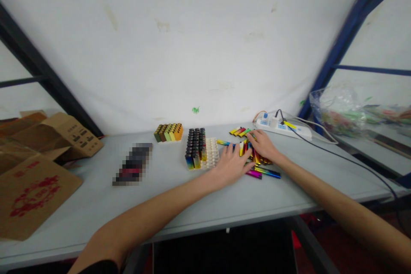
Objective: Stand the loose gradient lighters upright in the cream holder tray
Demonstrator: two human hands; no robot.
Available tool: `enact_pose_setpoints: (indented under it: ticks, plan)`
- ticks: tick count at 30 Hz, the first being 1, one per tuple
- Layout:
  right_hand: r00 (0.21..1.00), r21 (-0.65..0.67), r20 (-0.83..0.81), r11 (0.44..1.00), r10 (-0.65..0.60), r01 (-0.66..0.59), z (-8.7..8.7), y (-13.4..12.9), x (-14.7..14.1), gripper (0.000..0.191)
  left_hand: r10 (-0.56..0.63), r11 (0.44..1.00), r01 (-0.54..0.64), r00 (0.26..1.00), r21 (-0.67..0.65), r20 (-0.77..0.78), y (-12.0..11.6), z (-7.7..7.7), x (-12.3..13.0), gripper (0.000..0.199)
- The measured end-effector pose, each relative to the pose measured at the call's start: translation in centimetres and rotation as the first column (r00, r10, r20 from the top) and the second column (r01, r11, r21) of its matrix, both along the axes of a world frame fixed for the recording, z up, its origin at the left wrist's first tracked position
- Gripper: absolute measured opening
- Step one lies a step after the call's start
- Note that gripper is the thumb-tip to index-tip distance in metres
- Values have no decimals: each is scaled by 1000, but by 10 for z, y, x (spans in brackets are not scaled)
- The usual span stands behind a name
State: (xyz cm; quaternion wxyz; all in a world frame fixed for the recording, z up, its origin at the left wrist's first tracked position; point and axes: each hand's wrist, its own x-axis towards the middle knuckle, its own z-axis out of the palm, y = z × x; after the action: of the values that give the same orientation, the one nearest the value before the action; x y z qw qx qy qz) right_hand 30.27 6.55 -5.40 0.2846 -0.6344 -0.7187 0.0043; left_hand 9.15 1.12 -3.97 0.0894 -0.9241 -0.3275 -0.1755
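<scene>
A pile of shiny multicoloured lighters (267,173) lies loose on the table. My left hand (233,165) is over the near left part of the pile, palm down, its fingers spread across the lighters. On the far right side of the same pile rests my right hand (263,144), fingers apart and touching the lighters; some fingertips are hidden among them. Just left of my left hand stands a white holder tray (212,152) with small slots. Rows of upright lighters with black tops (195,145) fill its left part.
Upright yellow, green and orange lighters (168,132) stand in a block near the wall. Left are a pixelated dark flat object (133,165) and cardboard boxes (38,197). A power strip (282,128) with cables lies behind right. Clear plastic bags (340,109) are far right.
</scene>
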Motion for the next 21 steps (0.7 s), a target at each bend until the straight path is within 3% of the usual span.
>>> enact_pose_setpoints:
  ticks: [3, 6, 10, 13, 16, 21]
  plan:
    - [999, 35, -21, 999, -27, 28, 10, 8, -2, 39, -10, 999, 10, 1000, 36, 11, 0, 6, -6, 50]
    - [1000, 34, -21, 999, 19, -19, 28, 11, 6, 39, -94, 994, 92, 995, 52, 33, -6, 16, -21, 44]
    - [978, -102, -18, 973, 207, -207, 61, 9, 19, 31, -206, 978, 200, 975, 64, 89, -18, 30, -49, 26]
    - [934, -174, -1, 920, 358, -353, 79, 6, 12, 31, -266, 956, 241, 953, 169, 146, -23, 40, -71, 25]
    - [910, -173, 32, 899, 414, -403, 80, 3, -15, 31, -275, 933, 203, 934, 296, 227, -20, 51, -90, 29]
    - [875, -180, 283, 918, 392, -353, 55, 1, -66, 23, -269, 917, 98, 867, 387, 419, -3, 62, -117, 35]
